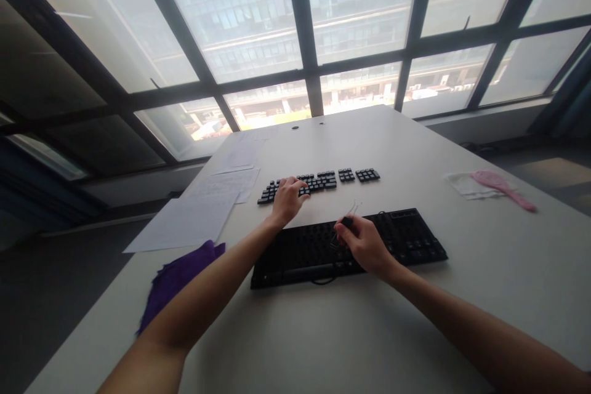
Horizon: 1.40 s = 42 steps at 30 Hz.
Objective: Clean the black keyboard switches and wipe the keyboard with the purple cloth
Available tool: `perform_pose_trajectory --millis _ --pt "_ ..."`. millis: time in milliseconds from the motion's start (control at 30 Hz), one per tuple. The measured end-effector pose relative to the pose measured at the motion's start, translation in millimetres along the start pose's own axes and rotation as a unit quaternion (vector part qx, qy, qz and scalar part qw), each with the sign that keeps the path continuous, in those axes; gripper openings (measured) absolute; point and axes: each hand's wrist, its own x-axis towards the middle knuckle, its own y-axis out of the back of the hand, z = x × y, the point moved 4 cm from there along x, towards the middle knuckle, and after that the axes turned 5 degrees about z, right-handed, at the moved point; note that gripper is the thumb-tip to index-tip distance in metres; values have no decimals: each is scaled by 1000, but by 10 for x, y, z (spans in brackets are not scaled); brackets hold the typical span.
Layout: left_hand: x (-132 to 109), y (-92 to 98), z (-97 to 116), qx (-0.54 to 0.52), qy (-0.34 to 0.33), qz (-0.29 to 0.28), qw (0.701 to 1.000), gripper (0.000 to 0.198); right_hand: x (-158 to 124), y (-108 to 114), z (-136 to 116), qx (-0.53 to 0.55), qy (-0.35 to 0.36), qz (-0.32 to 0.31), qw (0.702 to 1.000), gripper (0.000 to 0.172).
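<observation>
My left hand (289,198) reaches over the left block of loose black keycaps (325,181). Its fingers are bent and the thumb stands apart, with dark keycaps showing in the gap; whether it touches one is hard to tell. A black keyboard base (295,255) lies in front of me, its left and middle part looking bare of caps. Over its middle, my right hand (364,243) is closed on a wire keycap puller (346,221) with a dark handle. Thin wires stick up past the fingers, and more wire shows below them near the keyboard.
Smaller keycap groups (367,175) sit right of the main block. White paper sheets (184,221) and a purple cloth (180,280) lie on the left. A pink brush-like object (501,188) rests on a white cloth (471,186) at right. Windows stand beyond the white table (346,332).
</observation>
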Motion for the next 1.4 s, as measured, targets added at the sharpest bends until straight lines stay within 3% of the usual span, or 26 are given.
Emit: perform_pose_trajectory --millis 200,367,567,767,1033,1200,1400 --pt "-577 284 623 -115 -62 -44 990 13 26 39 -62 -81 44 -46 995 17" --pt "-986 266 929 -197 -73 -84 974 13 -1 -16 -81 -100 64 -90 989 21" --pt "-1107 222 860 -198 -78 -73 974 16 -4 14 -129 -90 84 -77 989 20" --pt "-1180 298 739 -202 -71 -71 974 17 -44 -113 -71 -93 72 -109 987 18" --pt "-1197 313 741 -198 -68 -68 975 14 -81 -223 -131 -135 82 -160 974 18" --pt "-1193 326 741 -209 -66 -72 973 13 -148 -234 -157 -183 144 -183 955 18" --pt "-1194 371 797 -259 -89 -102 956 16 -215 -231 -184 -296 253 -190 901 18"
